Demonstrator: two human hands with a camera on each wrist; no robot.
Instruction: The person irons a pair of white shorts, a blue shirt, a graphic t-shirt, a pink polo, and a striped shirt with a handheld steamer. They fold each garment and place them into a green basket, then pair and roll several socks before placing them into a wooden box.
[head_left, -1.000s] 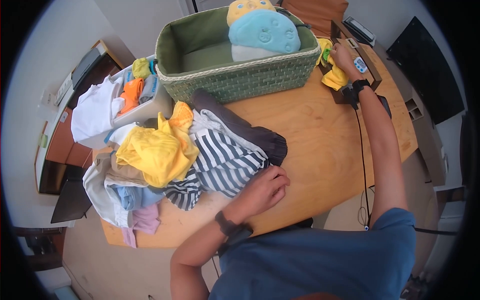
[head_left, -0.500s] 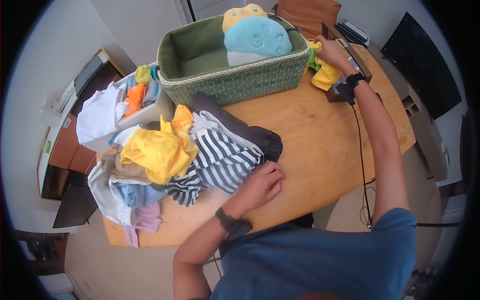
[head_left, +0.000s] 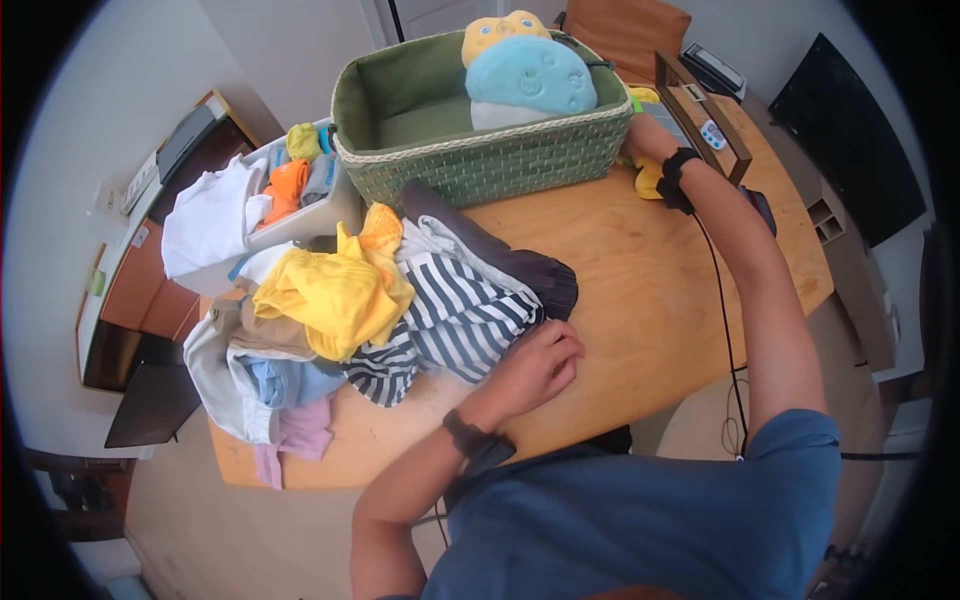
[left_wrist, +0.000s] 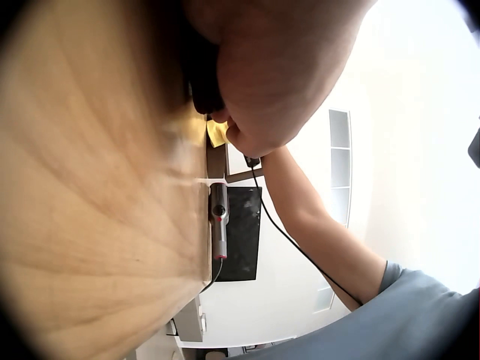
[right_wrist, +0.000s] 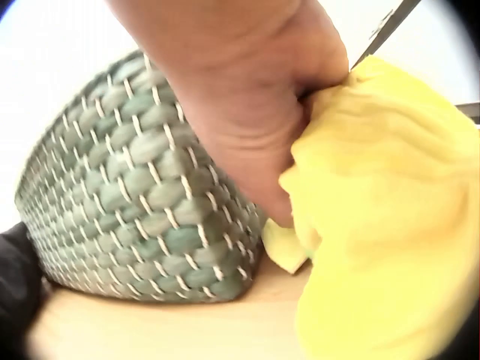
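Note:
At the green basket's right end, the right hand [head_left: 650,140] grips a yellow cloth [head_left: 648,180], mostly hidden behind hand and wrist in the head view. In the right wrist view the thumb and fingers pinch the yellow cloth [right_wrist: 390,195], which hangs beside the woven basket wall [right_wrist: 127,180]. The left hand [head_left: 536,368] rests on the table edge side of the striped cloth [head_left: 460,320], fingers loosely curled and holding nothing. Dark trousers [head_left: 500,255] lie behind that cloth. A yellow garment [head_left: 335,300] tops the pile to the left.
The green basket [head_left: 490,160] holds a blue and yellow plush item [head_left: 530,80]. A white bin [head_left: 325,215] with clothes stands left of it. At the table's right are a brown box [head_left: 735,150] and a black cable [head_left: 722,290].
The right hand has moved closer to the basket's right end and toward the person, with the yellow cloth in it. The left hand stays by the striped cloth.

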